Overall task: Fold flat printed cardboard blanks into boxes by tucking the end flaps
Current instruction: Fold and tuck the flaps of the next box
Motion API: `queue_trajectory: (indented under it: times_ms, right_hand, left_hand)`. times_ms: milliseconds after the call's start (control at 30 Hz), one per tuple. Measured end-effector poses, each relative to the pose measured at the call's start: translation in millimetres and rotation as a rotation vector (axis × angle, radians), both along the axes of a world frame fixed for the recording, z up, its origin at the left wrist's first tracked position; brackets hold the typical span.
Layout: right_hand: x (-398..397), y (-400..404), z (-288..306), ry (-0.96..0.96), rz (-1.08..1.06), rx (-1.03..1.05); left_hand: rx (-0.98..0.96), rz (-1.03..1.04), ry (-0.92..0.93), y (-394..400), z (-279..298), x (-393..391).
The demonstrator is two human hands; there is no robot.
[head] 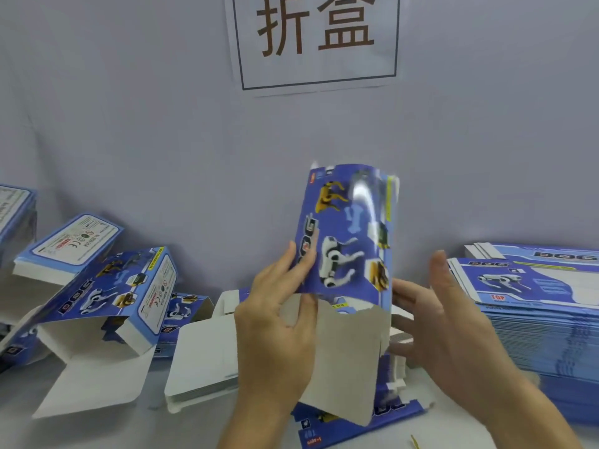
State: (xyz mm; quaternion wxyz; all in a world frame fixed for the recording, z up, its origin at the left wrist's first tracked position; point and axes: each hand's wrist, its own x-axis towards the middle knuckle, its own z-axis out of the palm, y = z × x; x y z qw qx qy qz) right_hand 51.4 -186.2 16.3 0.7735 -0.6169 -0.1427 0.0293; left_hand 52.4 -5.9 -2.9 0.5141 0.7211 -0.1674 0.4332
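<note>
The cardboard blank (pixel 348 241) is held upright above the worktop (pixel 453 413), centre of view, its long axis running near vertical, printed blue face toward the camera and the grey inner flap hanging at its lower end. The left hand (pixel 275 319) holds it by the left edge, thumb over the printed face and fingers curled behind: a closed grip on the blank. The right hand (pixel 450 319) stands just to the right of the blank with fingers spread and straight; its fingertips reach toward the blank's right edge, contact not determinable because of blur. The right hand is thus the free one and the nearer to the untended side; judged next: press that edge inward to square the blank into a sleeve.

Stack of flat blanks (pixel 534 306) lies at right. Folded boxes (pixel 107 286) lie heaped at left, end flaps open, nothing visible inside them.
</note>
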Motion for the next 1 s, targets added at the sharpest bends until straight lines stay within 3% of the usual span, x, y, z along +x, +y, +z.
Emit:
queue_trajectory:
  times_ms: [133, 267, 500, 700, 867, 1000]
  right_hand:
    - [3.8, 5.0, -4.8, -0.006, -0.069, 0.112]
    - [11.9, 7.3, -12.1, -0.035, -0.264, 0.025]
    - [7.3, 22.0, -15.6, -0.174, -0.290, -0.327]
    - [2.1, 49.7, -21.2, -0.203, -0.153, -0.361]
    - [1.5, 38.9, -19.0, -0.187, -0.037, -0.413]
    - [-0.8, 30.1, -16.7, -0.165, 0.013, -0.513]
  left_hand:
    - [0.250, -0.048, -0.066, -3.3, -0.2, -1.2]
    - [0.318, -0.216, 0.071, 1.4, 7.5, -8.0]
    - [-0.185, -0.301, 0.139, 12.5, 33.8, -18.0]
    - [-0.659, -0.365, 0.188, 32.3, 33.1, -9.0]
    - [-0.602, -0.380, 0.374, 39.7, 22.8, -3.9]
    - [-0.577, -0.334, 0.314, 31.7, 20.5, -4.7]
